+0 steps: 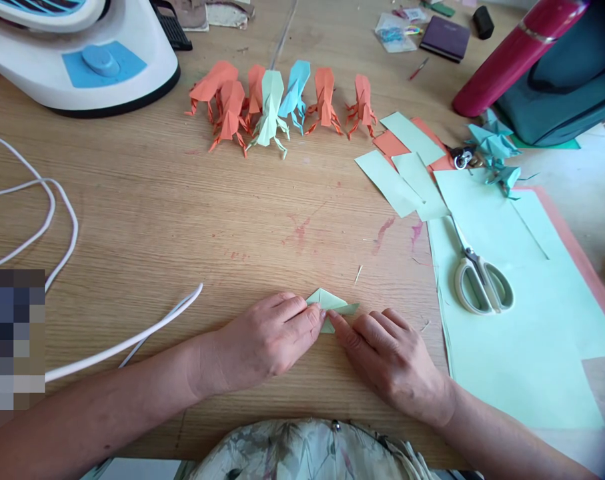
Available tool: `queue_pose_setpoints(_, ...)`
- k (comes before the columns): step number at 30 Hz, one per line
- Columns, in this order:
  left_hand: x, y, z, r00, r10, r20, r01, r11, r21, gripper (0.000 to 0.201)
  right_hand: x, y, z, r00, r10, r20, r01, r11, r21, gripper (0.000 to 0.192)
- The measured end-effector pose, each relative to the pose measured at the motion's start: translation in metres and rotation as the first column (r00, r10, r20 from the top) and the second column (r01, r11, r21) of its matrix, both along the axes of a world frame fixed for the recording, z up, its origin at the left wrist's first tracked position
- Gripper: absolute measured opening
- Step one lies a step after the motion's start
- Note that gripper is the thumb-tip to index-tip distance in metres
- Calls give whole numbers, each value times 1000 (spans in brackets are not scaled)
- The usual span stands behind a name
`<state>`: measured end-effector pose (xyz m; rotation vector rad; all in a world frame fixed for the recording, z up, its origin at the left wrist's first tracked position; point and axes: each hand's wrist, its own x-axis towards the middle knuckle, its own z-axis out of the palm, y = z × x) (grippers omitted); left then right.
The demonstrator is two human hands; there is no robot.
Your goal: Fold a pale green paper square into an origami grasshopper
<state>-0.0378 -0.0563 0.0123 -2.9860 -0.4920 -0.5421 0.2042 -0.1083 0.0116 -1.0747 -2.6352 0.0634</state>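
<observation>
A small folded piece of pale green paper (327, 297) lies on the wooden table (192, 220) near its front edge. My left hand (277, 333) is closed on the paper's left side, its fingertips pressing it against the tabletop. From the right, my right hand (395, 360) meets the paper with its index fingertip, the other fingers curled under. Both sets of fingertips nearly touch and cover part of the folds. Whether the right hand pinches an edge of the paper is hidden.
Folded paper figures (271, 110) stand at the back. Scissors (482, 280) rest on green sheets (512, 380) to the right, below cut paper strips (389, 183). A pink bottle (519, 57) leans by a dark bag (572, 87). White cable (132, 340) and an appliance (107, 60) occupy the left.
</observation>
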Motion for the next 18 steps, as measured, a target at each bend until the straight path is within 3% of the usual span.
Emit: queue_pose_setpoints(18, 0, 1, -1, 1000, 6, 11, -6, 1000, 7, 21, -2, 3, 2, 999, -24, -37, 23, 999, -30, 29)
